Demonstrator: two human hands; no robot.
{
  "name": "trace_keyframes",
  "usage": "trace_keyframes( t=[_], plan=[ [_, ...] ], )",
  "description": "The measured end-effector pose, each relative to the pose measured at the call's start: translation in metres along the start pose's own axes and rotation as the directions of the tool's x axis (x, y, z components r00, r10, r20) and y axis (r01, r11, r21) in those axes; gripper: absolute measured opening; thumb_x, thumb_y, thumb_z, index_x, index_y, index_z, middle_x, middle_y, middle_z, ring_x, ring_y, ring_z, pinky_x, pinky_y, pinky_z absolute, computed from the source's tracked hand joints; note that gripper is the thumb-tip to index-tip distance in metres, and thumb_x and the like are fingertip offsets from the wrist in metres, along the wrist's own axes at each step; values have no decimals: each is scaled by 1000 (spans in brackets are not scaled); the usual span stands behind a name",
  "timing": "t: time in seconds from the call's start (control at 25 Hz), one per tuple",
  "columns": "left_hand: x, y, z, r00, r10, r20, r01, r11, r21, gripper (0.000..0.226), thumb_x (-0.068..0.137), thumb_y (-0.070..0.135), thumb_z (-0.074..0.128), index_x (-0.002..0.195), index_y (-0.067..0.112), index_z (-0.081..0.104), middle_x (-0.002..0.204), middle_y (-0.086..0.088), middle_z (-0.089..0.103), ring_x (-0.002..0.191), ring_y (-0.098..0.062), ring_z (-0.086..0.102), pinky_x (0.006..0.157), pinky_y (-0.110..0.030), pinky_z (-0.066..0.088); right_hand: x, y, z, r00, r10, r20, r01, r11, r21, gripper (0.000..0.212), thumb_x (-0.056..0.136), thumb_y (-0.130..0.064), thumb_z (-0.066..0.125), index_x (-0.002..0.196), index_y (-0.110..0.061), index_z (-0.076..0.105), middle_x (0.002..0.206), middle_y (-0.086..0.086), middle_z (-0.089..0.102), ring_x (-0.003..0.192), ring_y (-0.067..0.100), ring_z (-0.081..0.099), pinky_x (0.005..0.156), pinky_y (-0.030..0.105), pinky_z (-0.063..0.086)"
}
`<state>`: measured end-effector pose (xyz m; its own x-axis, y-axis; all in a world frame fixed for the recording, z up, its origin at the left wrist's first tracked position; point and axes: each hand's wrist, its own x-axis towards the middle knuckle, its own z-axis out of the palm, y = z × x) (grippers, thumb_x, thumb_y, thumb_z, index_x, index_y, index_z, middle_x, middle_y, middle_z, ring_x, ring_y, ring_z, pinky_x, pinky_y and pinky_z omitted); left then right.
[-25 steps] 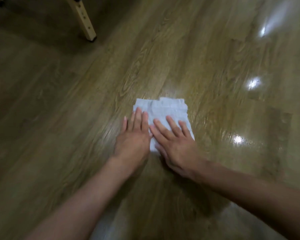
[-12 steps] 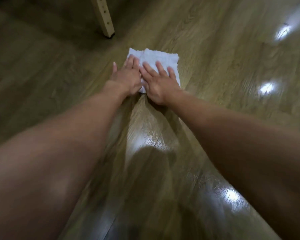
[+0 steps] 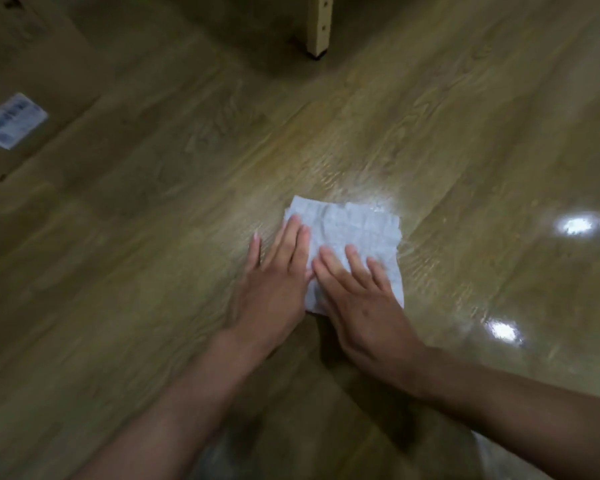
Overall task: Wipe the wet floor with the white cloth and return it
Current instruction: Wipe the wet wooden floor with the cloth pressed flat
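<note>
A folded white cloth (image 3: 350,230) lies flat on the wooden floor (image 3: 153,271), a little right of the middle of the view. My left hand (image 3: 274,282) presses flat on the cloth's left edge, with its outer fingers on the bare floor. My right hand (image 3: 361,306) lies flat on the cloth's near right part, fingers spread, covering its near corner. Both palms push down on the cloth; neither hand curls around it. The floor just beyond and right of the cloth shines with a wet sheen (image 3: 357,181).
A pale wooden furniture leg (image 3: 317,29) stands at the top centre. A cardboard box (image 3: 32,81) with a white label fills the far left. Bright light reflections (image 3: 577,225) lie on the floor to the right.
Both hands pushed the cloth away toward the furniture leg, then drew it back nearer to me. The view has shifted, and the cardboard box now shows at the left.
</note>
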<state>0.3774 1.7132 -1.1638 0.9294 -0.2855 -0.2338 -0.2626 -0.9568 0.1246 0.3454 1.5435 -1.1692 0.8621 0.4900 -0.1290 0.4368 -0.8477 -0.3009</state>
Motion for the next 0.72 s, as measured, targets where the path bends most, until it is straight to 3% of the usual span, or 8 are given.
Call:
trace_keyframes(
  t=[0.12, 0.24, 0.4, 0.56, 0.72],
  plan=[
    [22, -20, -2, 998, -70, -2, 70, 997, 26, 57, 101, 32, 20, 151, 5, 18, 161, -10, 10, 148, -17, 13, 117, -51, 13, 55, 11, -17, 998, -62, 14, 61, 998, 16, 52, 101, -33, 26, 151, -22, 28, 158, -5, 25, 148, 27, 16, 115, 45, 11],
    [103, -55, -24, 984, -176, 23, 177, 983, -41, 60, 102, 27, 24, 153, 5, 1, 162, -7, -6, 149, -16, -3, 117, -53, 3, 150, 34, -30, 997, 56, 50, -63, 987, 151, 50, 102, -33, 33, 151, -35, 23, 160, -13, 16, 149, 19, 3, 115, 38, -2],
    [177, -77, -61, 949, -282, 145, 287, 958, -15, 67, 99, 26, 32, 152, 4, -4, 161, -9, -9, 149, -17, -10, 117, -54, 1, 239, 49, -50, 990, 113, 84, -121, 988, 96, 53, 101, -28, 30, 153, -33, 17, 162, -10, 10, 150, 19, -1, 117, 43, -3],
    [135, -53, -57, 951, -264, 162, 274, 961, -42, 71, 97, 25, 37, 151, 0, -2, 160, -15, -7, 149, -22, -8, 118, -52, 2, 170, 21, -29, 991, 130, -20, -125, 980, 153, 53, 102, -29, 31, 153, -26, 18, 161, -8, 13, 150, 22, 3, 117, 43, -1],
    [2, -13, -18, 974, -206, 92, 208, 978, -8, 61, 95, 18, 17, 151, -1, 1, 160, -18, -3, 149, -27, -3, 120, -47, 3, 39, -26, -1, 1000, 13, 14, -14, 993, 113, 54, 101, -34, 25, 153, -21, 23, 161, -7, 14, 149, 25, 4, 117, 45, 1]
  ],
)
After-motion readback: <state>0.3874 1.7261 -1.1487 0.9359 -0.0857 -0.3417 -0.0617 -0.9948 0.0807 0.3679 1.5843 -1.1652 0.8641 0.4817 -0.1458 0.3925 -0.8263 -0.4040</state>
